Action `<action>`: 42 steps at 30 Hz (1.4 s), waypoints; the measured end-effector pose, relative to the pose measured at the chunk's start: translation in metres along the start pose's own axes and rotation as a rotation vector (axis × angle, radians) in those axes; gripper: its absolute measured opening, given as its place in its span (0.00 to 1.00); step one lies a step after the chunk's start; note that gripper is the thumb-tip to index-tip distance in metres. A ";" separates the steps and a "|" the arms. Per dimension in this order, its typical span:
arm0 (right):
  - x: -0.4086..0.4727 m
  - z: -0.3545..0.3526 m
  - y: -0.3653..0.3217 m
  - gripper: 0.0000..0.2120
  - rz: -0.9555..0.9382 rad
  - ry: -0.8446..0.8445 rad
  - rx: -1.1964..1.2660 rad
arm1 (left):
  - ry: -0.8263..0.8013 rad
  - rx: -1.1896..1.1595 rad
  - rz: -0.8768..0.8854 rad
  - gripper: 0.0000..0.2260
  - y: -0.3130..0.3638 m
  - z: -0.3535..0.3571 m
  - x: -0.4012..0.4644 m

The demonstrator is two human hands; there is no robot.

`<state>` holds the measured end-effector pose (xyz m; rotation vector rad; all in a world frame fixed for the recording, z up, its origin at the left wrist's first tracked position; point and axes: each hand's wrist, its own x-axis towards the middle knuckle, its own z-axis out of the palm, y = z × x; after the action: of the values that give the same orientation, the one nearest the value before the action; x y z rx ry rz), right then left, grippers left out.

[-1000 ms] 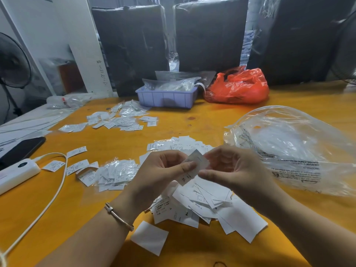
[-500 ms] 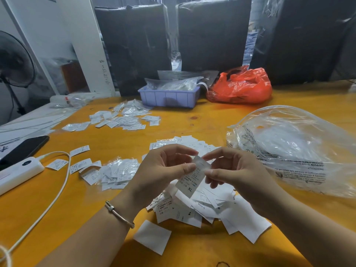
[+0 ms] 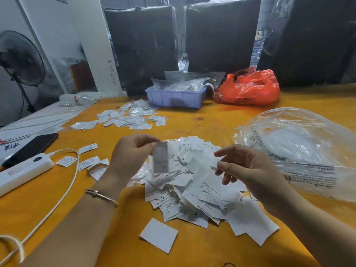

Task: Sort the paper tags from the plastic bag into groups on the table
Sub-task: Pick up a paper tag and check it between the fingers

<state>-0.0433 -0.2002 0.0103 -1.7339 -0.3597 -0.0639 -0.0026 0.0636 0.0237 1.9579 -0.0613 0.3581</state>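
Note:
A heap of white paper tags [image 3: 194, 189] lies on the orange table [image 3: 212, 120] in front of me. My left hand [image 3: 133, 153] pinches one blurred tag [image 3: 160, 159] by its top end above the heap's left side. My right hand [image 3: 248, 168] hovers over the heap's right side with relaxed fingers and holds nothing. The big clear plastic bag [image 3: 302, 147] lies to the right of the heap. Smaller groups of tags lie at the left [image 3: 88, 162] and farther back [image 3: 131, 118].
A lavender bin [image 3: 173, 98] with clear bags and a red plastic bag [image 3: 248, 87] stand at the back. A phone [image 3: 32, 147], a white power bank [image 3: 21, 172] and its cable [image 3: 63, 187] lie at the left. Dark wrapped bundles rise behind the table.
My right hand has let go of the tag and drawn away to the right. My left hand keeps the tag and has carried it up and to the left.

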 end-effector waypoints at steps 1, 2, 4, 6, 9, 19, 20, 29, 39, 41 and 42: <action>0.000 -0.001 0.001 0.07 0.001 0.001 -0.010 | 0.073 0.043 -0.032 0.10 -0.007 -0.007 0.006; 0.001 -0.001 0.001 0.07 0.001 -0.001 -0.020 | 0.123 0.095 -0.067 0.11 -0.014 -0.012 0.011; 0.001 -0.002 0.001 0.07 0.002 -0.007 -0.035 | 0.163 0.236 -0.139 0.13 -0.028 -0.022 0.019; 0.002 -0.004 0.002 0.07 -0.004 -0.001 -0.045 | 0.157 0.388 -0.184 0.13 -0.038 -0.028 0.024; 0.005 -0.011 0.001 0.08 -0.028 0.052 -0.058 | 0.114 0.471 -0.218 0.13 -0.047 -0.029 0.027; 0.017 -0.065 0.001 0.08 -0.078 0.573 -0.997 | 0.189 0.397 -0.078 0.12 -0.037 -0.017 0.018; 0.018 -0.072 0.003 0.09 -0.037 0.577 -1.054 | 0.182 0.369 -0.044 0.11 -0.033 -0.012 0.015; 0.026 -0.086 0.017 0.13 0.328 0.328 -1.278 | -0.037 0.269 0.176 0.10 -0.016 0.032 -0.011; 0.026 -0.090 0.018 0.07 0.167 0.563 -1.248 | -0.106 0.229 0.198 0.11 -0.017 0.036 -0.015; 0.025 -0.089 0.017 0.07 0.131 0.607 -1.195 | -0.107 0.220 0.206 0.12 -0.017 0.037 -0.015; 0.025 -0.089 0.017 0.09 0.121 0.621 -1.172 | -0.109 0.213 0.214 0.12 -0.017 0.037 -0.016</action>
<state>-0.0007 -0.2835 0.0181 -2.7291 0.3377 -0.8420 -0.0063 0.0352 -0.0089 2.1881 -0.3163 0.4105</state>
